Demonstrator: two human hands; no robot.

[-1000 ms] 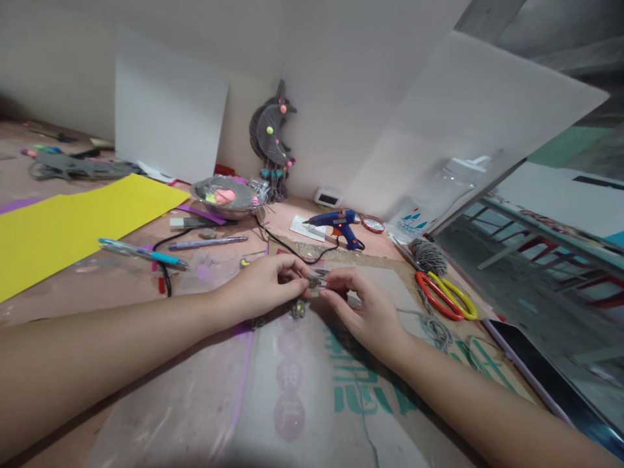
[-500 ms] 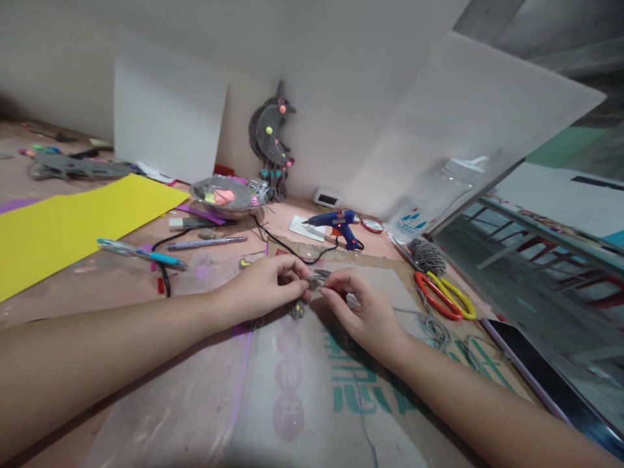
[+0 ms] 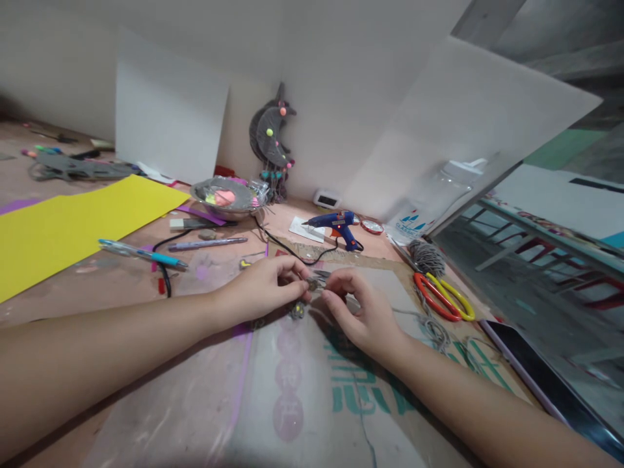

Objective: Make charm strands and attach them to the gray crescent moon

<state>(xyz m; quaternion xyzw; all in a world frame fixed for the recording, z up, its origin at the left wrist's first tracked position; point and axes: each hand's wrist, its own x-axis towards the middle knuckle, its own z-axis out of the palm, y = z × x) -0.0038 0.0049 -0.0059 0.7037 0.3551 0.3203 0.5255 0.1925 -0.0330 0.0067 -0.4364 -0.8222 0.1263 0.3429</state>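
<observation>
Grey piece, small (material too blurred to tell): pinched between thumb and fingers of the left hand, nearer than the glue gun. Right hand: just beside it, thumb and forefinger close together; cannot tell whether they grip a strand.

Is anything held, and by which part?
Left hand pinches a small gray piece at its left end; whether the right hand grips its other end can't be told.
</observation>
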